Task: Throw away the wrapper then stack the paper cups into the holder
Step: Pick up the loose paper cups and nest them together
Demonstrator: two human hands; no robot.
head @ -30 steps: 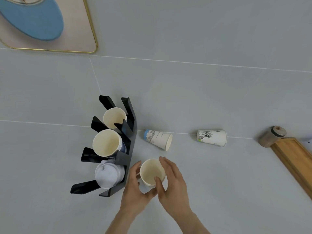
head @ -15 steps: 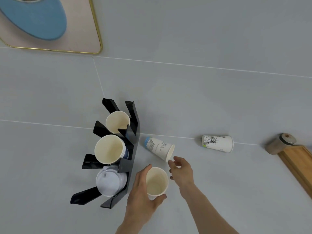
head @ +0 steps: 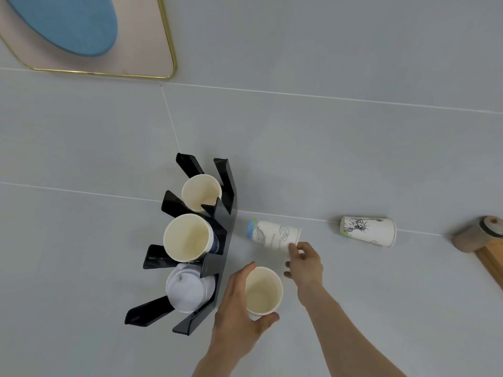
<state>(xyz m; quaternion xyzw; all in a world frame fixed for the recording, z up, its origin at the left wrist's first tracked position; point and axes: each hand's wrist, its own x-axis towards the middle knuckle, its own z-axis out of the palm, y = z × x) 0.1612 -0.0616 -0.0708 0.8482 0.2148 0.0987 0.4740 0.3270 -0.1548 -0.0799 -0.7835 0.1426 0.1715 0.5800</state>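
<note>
Surface: pale grey tiled top (head: 326, 148) with thin white seams, filling nearly the whole view. At 11 o'clock, a pink panel with a gold rim (head: 152, 36) bearing a blue oval (head: 68, 23). At 3 o'clock, a wooden tray edge (head: 492, 257) with a brown lidded jar (head: 473, 235) touching its near corner.

Open room: wide bare tile from 12 to 2 o'clock and along 8 to 9 o'clock; the lower right quarter is bare apart from the right forearm crossing it.

Count: five paper cups showing, one lid stack.
- Black slotted holder (head: 223, 240) left of centre. Far slot: one open cup (head: 201, 193). Middle slot: a larger open cup (head: 187, 238). Near slot: white lids (head: 187, 291).
- Upright cup (head: 262, 289) at 6 o'clock of centre, just right of the holder. Left hand (head: 239, 308) wraps it, thumb on the near rim, fingers curved around the far left side, clamped on it.
- Blue-based cup (head: 272, 235) lying on its side just beside the holder, mouth toward 4 o'clock. Right hand (head: 304, 265) has fingertips pinched on its rim.
- Printed cup (head: 367, 231) lying on its side at 3 o'clock, well apart from both hands, mouth toward the tray.

No wrapper visible.
</note>
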